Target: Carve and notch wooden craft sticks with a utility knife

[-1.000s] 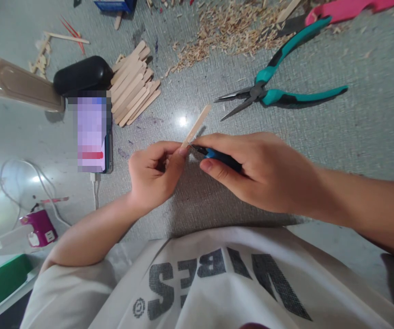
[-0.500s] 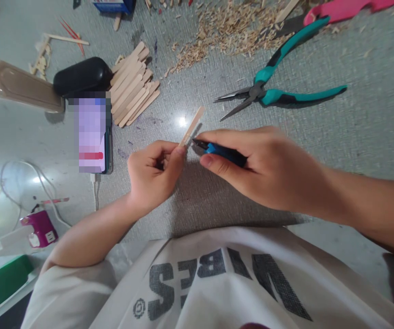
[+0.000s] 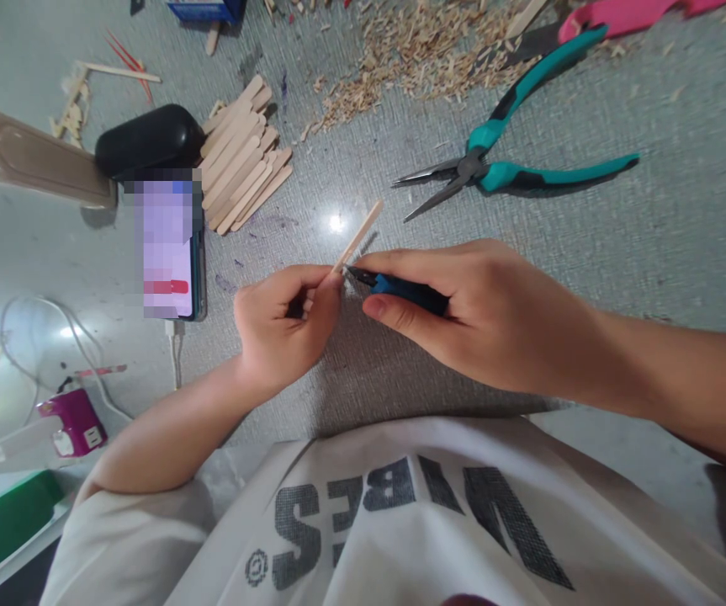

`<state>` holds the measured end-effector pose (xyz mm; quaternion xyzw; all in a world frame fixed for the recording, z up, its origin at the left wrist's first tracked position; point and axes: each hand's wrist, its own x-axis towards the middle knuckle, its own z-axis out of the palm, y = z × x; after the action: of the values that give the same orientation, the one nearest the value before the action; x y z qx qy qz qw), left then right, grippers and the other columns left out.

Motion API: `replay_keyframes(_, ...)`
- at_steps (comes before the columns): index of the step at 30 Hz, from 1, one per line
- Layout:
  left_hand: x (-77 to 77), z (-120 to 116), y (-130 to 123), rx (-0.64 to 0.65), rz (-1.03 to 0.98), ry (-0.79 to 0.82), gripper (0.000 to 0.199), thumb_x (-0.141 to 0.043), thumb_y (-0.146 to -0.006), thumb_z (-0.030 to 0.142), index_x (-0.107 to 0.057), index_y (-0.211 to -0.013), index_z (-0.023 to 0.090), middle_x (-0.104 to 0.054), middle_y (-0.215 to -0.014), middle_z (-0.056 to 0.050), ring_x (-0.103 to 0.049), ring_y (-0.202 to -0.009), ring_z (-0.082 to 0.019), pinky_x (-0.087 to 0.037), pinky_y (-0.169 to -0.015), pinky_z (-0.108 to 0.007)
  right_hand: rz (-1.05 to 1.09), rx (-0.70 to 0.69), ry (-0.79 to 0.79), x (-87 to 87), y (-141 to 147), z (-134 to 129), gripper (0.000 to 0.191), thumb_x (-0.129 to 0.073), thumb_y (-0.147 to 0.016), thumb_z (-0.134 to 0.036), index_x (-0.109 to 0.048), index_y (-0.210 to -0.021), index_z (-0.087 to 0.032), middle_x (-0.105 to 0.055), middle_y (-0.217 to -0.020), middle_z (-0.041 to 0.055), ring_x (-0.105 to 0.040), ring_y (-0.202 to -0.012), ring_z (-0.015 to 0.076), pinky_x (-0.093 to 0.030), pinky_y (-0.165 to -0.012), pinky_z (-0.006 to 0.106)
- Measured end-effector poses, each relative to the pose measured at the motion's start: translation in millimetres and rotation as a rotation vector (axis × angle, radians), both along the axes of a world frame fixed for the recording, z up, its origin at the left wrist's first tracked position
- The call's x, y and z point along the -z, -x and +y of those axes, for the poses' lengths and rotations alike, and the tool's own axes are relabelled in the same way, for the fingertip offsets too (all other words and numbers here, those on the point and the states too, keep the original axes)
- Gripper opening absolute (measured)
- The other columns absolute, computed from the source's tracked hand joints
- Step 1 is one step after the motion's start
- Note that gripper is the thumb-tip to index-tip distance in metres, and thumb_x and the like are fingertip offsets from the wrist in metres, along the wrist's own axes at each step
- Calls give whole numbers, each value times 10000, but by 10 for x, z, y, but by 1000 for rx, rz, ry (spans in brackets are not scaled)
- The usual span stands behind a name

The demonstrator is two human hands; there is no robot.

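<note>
Pinched in my left hand point(image 3: 290, 316), a flat wooden craft stick point(image 3: 363, 229) points up and to the right, its lower end hidden by the fingers. My right hand point(image 3: 469, 316) is closed round small blue-handled cutting pliers point(image 3: 406, 292). Their dark jaw tips are at the stick's edge, close to my left thumb; whether they bite into the wood is too small to tell. Beyond my hands, teal-handled long-nose pliers point(image 3: 473, 164) lie spread on the table. A pile of craft sticks point(image 3: 246, 160) rests to the upper left.
Wood chips point(image 3: 400, 67) are scattered at the back, beside a pink-handled knife point(image 3: 633, 18). On the left are a phone point(image 3: 166, 244) with a white cable, a black case point(image 3: 148, 140), a cup with brown contents point(image 3: 40, 156) and a purple plug adapter point(image 3: 72, 422).
The stick has turned more edge-on in my left hand. My right hand has moved slightly left and down, bringing the cutting pliers' tips closer to the stick beside my thumb.
</note>
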<state>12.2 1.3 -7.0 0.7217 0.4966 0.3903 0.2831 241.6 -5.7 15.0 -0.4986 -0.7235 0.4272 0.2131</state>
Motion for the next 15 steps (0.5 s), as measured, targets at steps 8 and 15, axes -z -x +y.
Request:
replay_keyframes(8, 47, 47, 50, 121, 294, -393, 128, -729, -1016, 113, -790, -911, 152, -765, -674, 18, -644, -527, -68, -397, -525, -221, -153, -86, -15, -33, -62, 51, 447, -611, -1141, -437, -826, -1470, -224, -901, -1216, 119, -867, -1013, 341, -613, -874, 440)
replay_keyframes(15, -41, 35, 62, 144, 410, -155, 260, -689, -1049, 183, -770, -803, 163, -687, -599, 19, -557, -497, -81, -333, -518, -249, -432, -124, -105, -41, -15, 63, 441, -571, -1151, -481, -834, -1454, -297, -895, -1076, 107, -824, -944, 334, -482, -761, 389)
